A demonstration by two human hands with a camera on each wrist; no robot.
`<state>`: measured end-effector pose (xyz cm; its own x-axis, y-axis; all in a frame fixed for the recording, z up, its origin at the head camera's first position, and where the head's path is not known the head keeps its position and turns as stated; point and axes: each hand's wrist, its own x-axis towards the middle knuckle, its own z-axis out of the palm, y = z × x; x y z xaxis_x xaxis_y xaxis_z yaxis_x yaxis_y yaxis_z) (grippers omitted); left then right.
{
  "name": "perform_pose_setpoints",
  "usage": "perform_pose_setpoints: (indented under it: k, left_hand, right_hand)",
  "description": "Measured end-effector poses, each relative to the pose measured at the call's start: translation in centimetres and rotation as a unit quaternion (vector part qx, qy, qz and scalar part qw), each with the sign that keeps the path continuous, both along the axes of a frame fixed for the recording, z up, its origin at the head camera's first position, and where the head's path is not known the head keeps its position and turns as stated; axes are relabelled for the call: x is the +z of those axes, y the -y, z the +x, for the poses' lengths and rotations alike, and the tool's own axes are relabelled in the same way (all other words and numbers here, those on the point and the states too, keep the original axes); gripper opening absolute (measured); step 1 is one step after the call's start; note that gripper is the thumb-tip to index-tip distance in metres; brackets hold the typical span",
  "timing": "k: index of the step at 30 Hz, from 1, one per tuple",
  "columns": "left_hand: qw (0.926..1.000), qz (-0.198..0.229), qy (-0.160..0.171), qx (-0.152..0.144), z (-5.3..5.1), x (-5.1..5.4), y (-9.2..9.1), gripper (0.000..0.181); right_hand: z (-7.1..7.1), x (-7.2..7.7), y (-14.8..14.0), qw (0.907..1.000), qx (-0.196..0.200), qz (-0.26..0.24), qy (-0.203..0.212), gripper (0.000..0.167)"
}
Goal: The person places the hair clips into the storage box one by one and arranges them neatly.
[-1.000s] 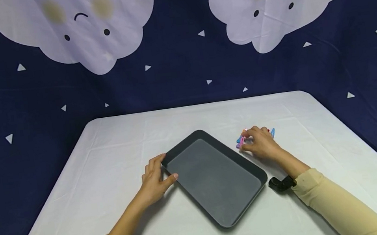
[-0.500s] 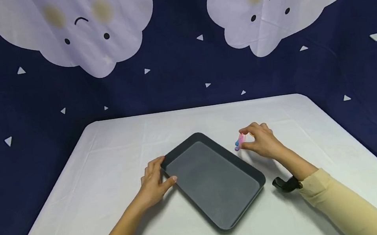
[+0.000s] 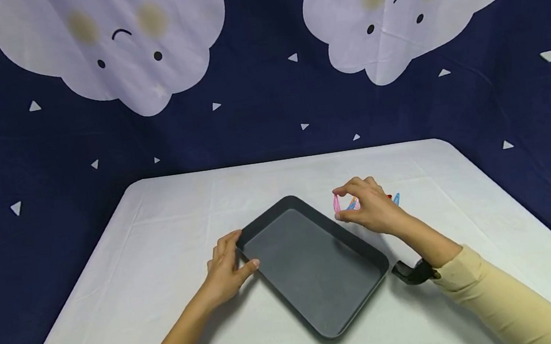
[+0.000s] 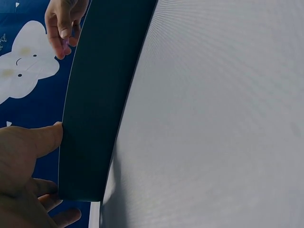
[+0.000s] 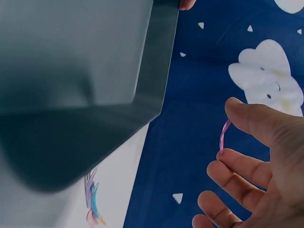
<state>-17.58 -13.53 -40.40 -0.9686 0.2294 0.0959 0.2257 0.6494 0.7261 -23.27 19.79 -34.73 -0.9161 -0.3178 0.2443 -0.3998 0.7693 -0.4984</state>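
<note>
A dark grey tray (image 3: 314, 265) lies at an angle on the white table. My left hand (image 3: 226, 271) rests at its left corner, fingers and thumb touching the rim; the left wrist view shows the thumb on the tray wall (image 4: 99, 109). Above the table, just beyond the tray's right edge, my right hand (image 3: 371, 208) pinches a pink clip (image 3: 336, 203) between thumb and fingertip. That thin pink clip (image 5: 224, 135) also shows in the right wrist view. Behind the right hand lie small coloured clips (image 3: 396, 199), partly hidden by it.
A dark blue backdrop (image 3: 259, 127) with pale clouds hangs behind the white table (image 3: 138, 283). Black wrist cameras are on both arms, the right one (image 3: 414, 271) close to the tray's right corner.
My right hand has lifted the pink clip from the small pile and moved left towards the tray. The left hand has stayed at the tray's corner.
</note>
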Motion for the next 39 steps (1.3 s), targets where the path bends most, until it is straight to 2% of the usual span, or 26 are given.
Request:
perform_pose_setpoints:
  k: [11,18,25,34,39]
  left_hand:
    - [1.0,0.002,0.006,0.003,0.0,-0.2,0.0,0.077]
    - [1.0,0.005,0.006,0.001,0.1,-0.2,0.1,0.077]
    - [1.0,0.007,0.003,0.002,0.0,-0.3,0.0,0.077]
    - [0.9998,0.011,-0.017,0.007,-0.1,-0.5,-0.1,0.076]
    - [0.9999,0.011,-0.007,0.007,-0.1,-0.4,-0.1,0.076]
  right_hand:
    - [0.5,0.9,3.1,0.9977,0.058,0.009,-0.033,0.049]
    - [0.1,1.0,5.5,0.9937,0.096,0.017,-0.055,0.049]
    - [-0.8,0.4,7.4,0.9919,0.121,0.013,-0.036,0.049]
    - [-1.7,-0.4,8.9,0.987,0.16,0.015,-0.009,0.049]
    - [-1.9,-1.0,9.5,0.9831,0.182,0.011,0.014,0.049]
